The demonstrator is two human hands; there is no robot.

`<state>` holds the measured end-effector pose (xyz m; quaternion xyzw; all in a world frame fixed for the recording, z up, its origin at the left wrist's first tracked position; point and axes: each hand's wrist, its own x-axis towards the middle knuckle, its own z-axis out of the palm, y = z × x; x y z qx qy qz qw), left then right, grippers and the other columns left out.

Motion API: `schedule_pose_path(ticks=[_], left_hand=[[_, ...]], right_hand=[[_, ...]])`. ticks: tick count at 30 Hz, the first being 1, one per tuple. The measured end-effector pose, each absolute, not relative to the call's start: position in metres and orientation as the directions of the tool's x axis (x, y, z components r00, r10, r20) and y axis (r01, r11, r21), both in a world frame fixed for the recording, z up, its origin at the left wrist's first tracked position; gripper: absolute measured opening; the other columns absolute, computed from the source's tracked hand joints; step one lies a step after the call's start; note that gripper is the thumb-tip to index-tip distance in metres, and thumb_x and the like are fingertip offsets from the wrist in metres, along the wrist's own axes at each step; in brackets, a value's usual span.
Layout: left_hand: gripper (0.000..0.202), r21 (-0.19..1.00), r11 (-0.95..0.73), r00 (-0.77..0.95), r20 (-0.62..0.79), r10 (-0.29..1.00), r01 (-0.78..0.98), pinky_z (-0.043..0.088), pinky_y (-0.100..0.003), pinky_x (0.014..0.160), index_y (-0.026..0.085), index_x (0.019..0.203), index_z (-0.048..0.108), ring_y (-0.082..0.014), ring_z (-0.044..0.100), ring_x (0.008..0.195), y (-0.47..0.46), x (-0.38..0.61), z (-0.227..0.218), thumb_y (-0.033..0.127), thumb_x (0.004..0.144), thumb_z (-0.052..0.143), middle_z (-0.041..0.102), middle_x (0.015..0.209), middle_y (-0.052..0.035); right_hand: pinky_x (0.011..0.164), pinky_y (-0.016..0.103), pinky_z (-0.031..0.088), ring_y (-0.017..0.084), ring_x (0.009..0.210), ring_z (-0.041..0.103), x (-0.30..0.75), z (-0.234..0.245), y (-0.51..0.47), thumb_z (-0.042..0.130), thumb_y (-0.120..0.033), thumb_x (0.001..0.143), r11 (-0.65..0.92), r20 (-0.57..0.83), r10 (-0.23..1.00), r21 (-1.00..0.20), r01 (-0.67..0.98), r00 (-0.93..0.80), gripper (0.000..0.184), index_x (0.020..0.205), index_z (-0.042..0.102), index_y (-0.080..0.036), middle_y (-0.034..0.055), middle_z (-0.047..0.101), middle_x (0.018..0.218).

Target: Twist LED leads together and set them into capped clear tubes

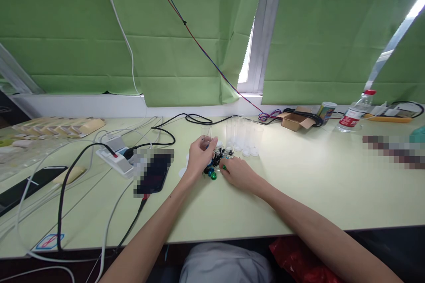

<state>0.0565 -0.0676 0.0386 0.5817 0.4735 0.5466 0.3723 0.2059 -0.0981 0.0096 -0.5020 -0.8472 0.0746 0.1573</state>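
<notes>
My left hand [200, 155] is wrapped round a clear plastic tube [207, 131], held upright just behind a pile of small parts [218, 155]. The pile mixes black, blue, green and silvery pieces, too small to name. A round green piece [214, 176] lies at its near edge. At the right side of the pile, my right hand [237, 171] has its fingers curled together, with a bit of green showing at the fingertips. Behind the pile stand several clear plastic tubes [245, 135] in a group. White round lids [182, 171] lie partly hidden beside my left hand.
To the left are a phone [155, 172] on a cable, a white power strip [116, 157], loose cables and another phone [31, 185]. Along the back stand a small cardboard box [295, 120], a printed can [326, 112] and a water bottle [355, 114].
</notes>
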Motion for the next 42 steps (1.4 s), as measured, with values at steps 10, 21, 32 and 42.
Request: schedule_pose_path(ticks=[10,21,32,42], left_hand=[[0.037,0.943,-0.292,-0.034,0.301,0.953,0.16,0.035,-0.022,0.047,0.019,0.078,0.056,-0.0104,0.047,0.049,-0.0645,0.0553,0.0343,0.054,0.075,0.065,0.052,0.055,0.0022],[0.035,0.941,-0.296,-0.038,0.306,0.951,0.166,0.035,-0.021,0.047,0.019,0.076,0.055,-0.01,0.046,0.048,-0.0631,0.0552,0.0342,0.052,0.076,0.066,0.051,0.054,0.0027],[0.035,0.941,-0.298,-0.038,0.308,0.951,0.162,0.034,-0.021,0.045,0.019,0.077,0.056,-0.0094,0.045,0.047,-0.0643,0.0558,0.0347,0.053,0.076,0.066,0.052,0.054,0.0023],[0.036,0.938,-0.299,-0.035,0.31,0.95,0.175,0.035,-0.022,0.046,0.019,0.076,0.056,-0.01,0.047,0.047,-0.0649,0.056,0.0353,0.053,0.075,0.066,0.053,0.054,0.0024]], right_hand=[[0.058,0.027,0.025,0.019,0.072,0.059,0.2056,0.0073,-0.0966,0.043,-0.023,0.096,0.48,0.171,0.877,-0.249,0.841,-0.45,0.016,0.094,0.058,-0.018,0.0063,0.065,0.08],[0.061,0.027,0.028,0.02,0.075,0.061,0.2036,0.0112,-0.0985,0.039,-0.023,0.098,0.446,0.133,0.895,-0.215,0.869,-0.426,0.018,0.096,0.057,-0.018,0.0067,0.066,0.083],[0.059,0.026,0.029,0.021,0.075,0.062,0.2031,0.0068,-0.0982,0.047,-0.028,0.095,0.465,0.196,0.883,-0.254,0.848,-0.426,0.014,0.096,0.057,-0.018,0.0053,0.066,0.079],[0.059,0.027,0.029,0.02,0.073,0.061,0.2025,0.0071,-0.0975,0.043,-0.023,0.095,0.443,0.171,0.895,-0.243,0.863,-0.412,0.016,0.096,0.057,-0.018,0.0057,0.066,0.081]])
